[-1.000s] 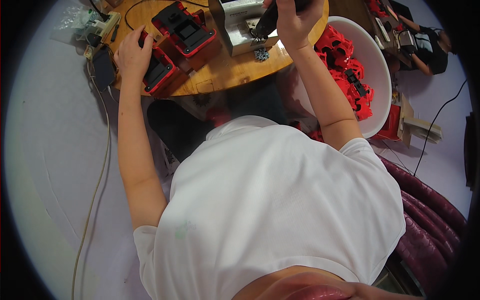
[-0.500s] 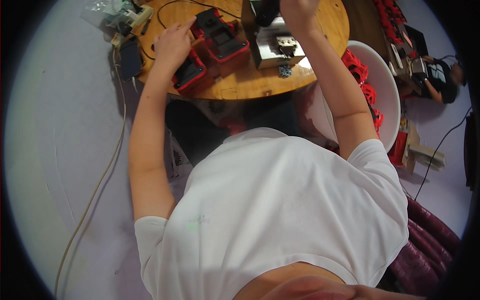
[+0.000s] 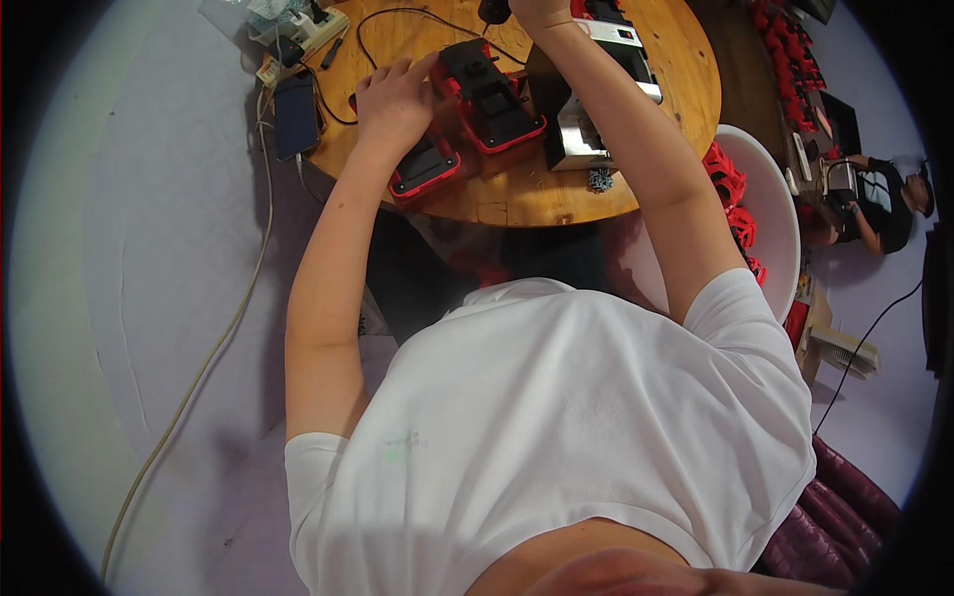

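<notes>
My left hand (image 3: 396, 107) lies over a red-and-black plastic case (image 3: 425, 169), its fingers spread. Beside it, to the right, is a second red-and-black case (image 3: 494, 104) with a dark recessed inside. At the top edge my right hand (image 3: 543, 12) is closed around a black cylindrical tool (image 3: 494, 10), which looks like an electric screwdriver; the frame cuts off part of it. Below my right forearm stands a shiny metal box (image 3: 579, 137), partly covered by the arm. A small pile of grey screw-like pieces (image 3: 599, 180) sits at its near side.
Everything stands on a round wooden table (image 3: 532, 207). Black cords (image 3: 407, 12) loop across its far side. A phone (image 3: 296, 114) and a power strip (image 3: 316, 35) are at the left. A white tub (image 3: 785, 214) with red parts stands right; a person (image 3: 887, 204) sits beyond.
My right hand has moved left with the black tool, away from above the metal box toward the cases. My left hand stays on the case. The whole view has shifted slightly.
</notes>
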Motion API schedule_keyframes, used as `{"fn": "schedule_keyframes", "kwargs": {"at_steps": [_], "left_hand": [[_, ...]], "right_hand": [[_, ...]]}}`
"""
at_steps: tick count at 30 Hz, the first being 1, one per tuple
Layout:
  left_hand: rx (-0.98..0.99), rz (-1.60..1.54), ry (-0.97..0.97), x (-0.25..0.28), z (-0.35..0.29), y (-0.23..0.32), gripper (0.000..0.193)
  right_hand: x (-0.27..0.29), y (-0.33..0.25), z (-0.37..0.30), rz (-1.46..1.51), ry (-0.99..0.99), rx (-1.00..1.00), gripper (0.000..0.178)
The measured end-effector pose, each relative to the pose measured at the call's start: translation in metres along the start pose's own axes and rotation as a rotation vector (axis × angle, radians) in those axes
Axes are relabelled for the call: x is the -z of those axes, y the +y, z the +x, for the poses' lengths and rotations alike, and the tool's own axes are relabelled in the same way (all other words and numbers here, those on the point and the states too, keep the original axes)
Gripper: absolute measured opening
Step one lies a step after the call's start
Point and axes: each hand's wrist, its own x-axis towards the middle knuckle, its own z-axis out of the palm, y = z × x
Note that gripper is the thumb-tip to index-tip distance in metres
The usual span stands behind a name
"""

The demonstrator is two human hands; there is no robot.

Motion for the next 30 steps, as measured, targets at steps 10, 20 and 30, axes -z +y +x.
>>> {"fn": "schedule_keyframes", "kwargs": {"at_steps": [10, 20, 30], "left_hand": [[0.007, 0.001, -0.026, 0.003, 0.002, 0.002, 0.044], [-0.011, -0.042, -0.004, -0.005, 0.004, -0.005, 0.041], [-0.045, -0.079, 0.02, -0.005, 0.007, -0.006, 0.039]], "right_hand": [[-0.014, 0.002, -0.005, -0.232, -0.075, -0.011, 0.027], [0.006, -0.004, -0.004, -0.078, -0.096, -0.049, 0.026], [0.093, -0.14, -0.054, -0.329, 0.01, -0.284, 0.038]]}}
